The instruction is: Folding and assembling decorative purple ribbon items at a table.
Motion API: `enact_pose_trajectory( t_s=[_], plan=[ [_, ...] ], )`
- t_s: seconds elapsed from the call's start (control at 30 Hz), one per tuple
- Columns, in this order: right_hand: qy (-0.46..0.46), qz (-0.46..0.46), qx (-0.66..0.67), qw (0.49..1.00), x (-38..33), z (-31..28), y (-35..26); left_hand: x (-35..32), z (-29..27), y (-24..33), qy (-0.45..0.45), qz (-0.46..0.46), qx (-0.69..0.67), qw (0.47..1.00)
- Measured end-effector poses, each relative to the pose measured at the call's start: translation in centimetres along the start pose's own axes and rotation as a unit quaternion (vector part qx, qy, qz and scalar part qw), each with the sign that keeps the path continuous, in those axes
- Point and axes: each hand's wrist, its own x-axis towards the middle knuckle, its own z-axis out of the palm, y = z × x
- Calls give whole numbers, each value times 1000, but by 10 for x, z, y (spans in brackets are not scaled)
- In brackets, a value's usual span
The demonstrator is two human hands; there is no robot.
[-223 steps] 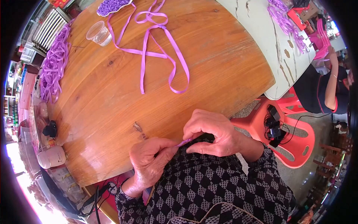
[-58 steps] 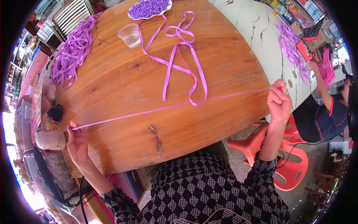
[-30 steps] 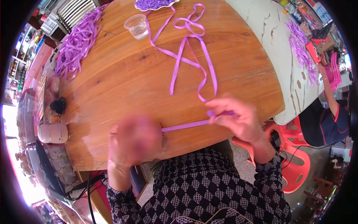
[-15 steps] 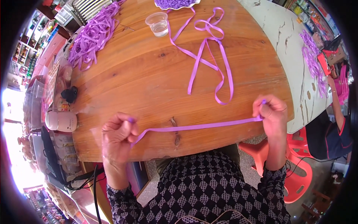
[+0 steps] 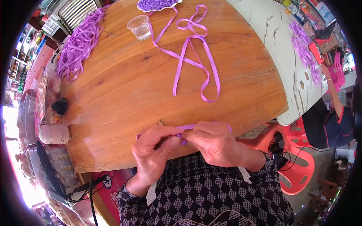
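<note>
My left hand and my right hand meet close together at the near edge of the wooden table, fingers pinched. Between them a purple ribbon loops behind the fingers. Small purple bits, perhaps the ribbon's ends, show at the fingertips; the exact grip is partly hidden. Farther up the table lies another length of purple ribbon, looped and crossed over itself. Beyond it stands a clear plastic cup with clear liquid, beside a scalloped white dish holding small purple pieces.
A heap of purple ribbons lies at the table's far left. Along the left side stand a pinkish jar and a small black object. At right, a marble-patterned table carries more ribbons, near another person's arm and red plastic stools.
My hands were wide apart with the ribbon stretched between them; now they have come together, the ribbon folded into a loop. The view has shifted slightly to the right.
</note>
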Motion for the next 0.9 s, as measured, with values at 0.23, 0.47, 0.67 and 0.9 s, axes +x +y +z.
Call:
enact_pose_trajectory(
  t_s=[0.23,0.47,0.67,0.9],
  plan=[
    [72,6,-5,997,0,7,-4,-5,13,-8,61,158,195,966],
    [133,68,134,980,-10,-1,-2,-1,5,-12,40,-44,-55,997],
    [147,91,144,974,-11,-3,1,-3,2,-22,-8,-44,-76,996],
    [142,32,102,984,-11,1,0,-6,3,-13,-16,63,101,993]
  ],
)
